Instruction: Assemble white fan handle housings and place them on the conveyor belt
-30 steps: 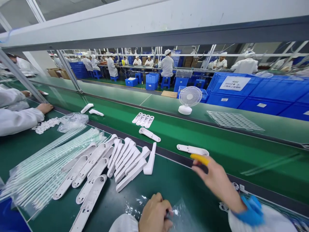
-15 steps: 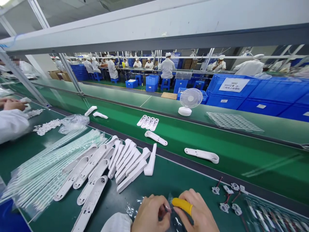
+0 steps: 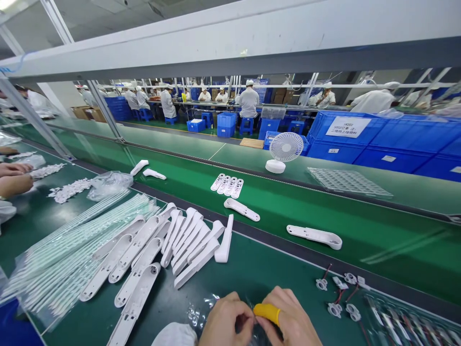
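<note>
My left hand (image 3: 226,319) is closed in a pinch at the front edge of the table. Fingertips touching it, my right hand (image 3: 288,317) is pinched too, with a yellow finger cot (image 3: 267,312) on one finger. Between and below them shows shiny clear plastic film (image 3: 196,315), perhaps a bag; the hands hide most of it. Left of my hands lie white curved plastic housings (image 3: 139,298), some hollow side up, and a row of similar white housings (image 3: 194,240) on their sides. On the right are small white parts with wires (image 3: 334,309).
Bundles of pale green sticks in plastic (image 3: 79,250) lie left, near a crumpled clear bag (image 3: 111,185) and a co-worker's hands (image 3: 16,178). A green conveyor belt (image 3: 187,178) crosses ahead, carrying white housings (image 3: 315,235) and flat panels (image 3: 226,186). Beyond stands a white fan (image 3: 286,146).
The parts on the belt have shifted to the right. My two hands have drawn slightly closer together, still pinching. The co-worker's hands at the left have moved lower.
</note>
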{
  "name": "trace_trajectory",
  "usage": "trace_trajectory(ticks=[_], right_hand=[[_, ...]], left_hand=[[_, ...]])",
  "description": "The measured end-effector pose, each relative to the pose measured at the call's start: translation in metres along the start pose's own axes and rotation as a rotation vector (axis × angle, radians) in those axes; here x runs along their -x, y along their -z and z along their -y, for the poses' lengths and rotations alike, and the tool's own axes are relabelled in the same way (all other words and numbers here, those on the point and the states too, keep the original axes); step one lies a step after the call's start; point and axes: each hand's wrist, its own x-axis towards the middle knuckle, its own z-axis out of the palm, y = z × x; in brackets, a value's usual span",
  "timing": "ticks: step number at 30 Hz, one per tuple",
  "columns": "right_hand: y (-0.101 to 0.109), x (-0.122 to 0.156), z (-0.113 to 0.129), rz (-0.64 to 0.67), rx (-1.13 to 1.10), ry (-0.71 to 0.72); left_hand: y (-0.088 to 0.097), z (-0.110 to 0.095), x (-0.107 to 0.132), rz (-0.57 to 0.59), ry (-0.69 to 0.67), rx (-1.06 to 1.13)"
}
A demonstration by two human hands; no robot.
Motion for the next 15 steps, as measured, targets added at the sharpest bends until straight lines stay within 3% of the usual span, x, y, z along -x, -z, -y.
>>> trace_trajectory(ticks=[5, 9, 12, 15], right_hand=[[-0.005, 0.000, -0.003, 0.049, -0.064, -0.097], [0.001, -0.007, -0.015, 0.105, -0.165, -0.266], [0.018, -0.025, -0.035, 0.054, -0.275, -0.383], [0.034, -0.057, -0.059, -0.024, -0.302, -0.421]], left_hand=[[0.000, 0.002, -0.001, 0.036, -0.029, -0.038], [0.001, 0.006, -0.005, 0.057, -0.029, -0.052], [-0.006, 0.007, -0.008, 0.080, 0.005, -0.132], [-0.024, 0.005, -0.009, -0.012, -0.036, -0.386]])
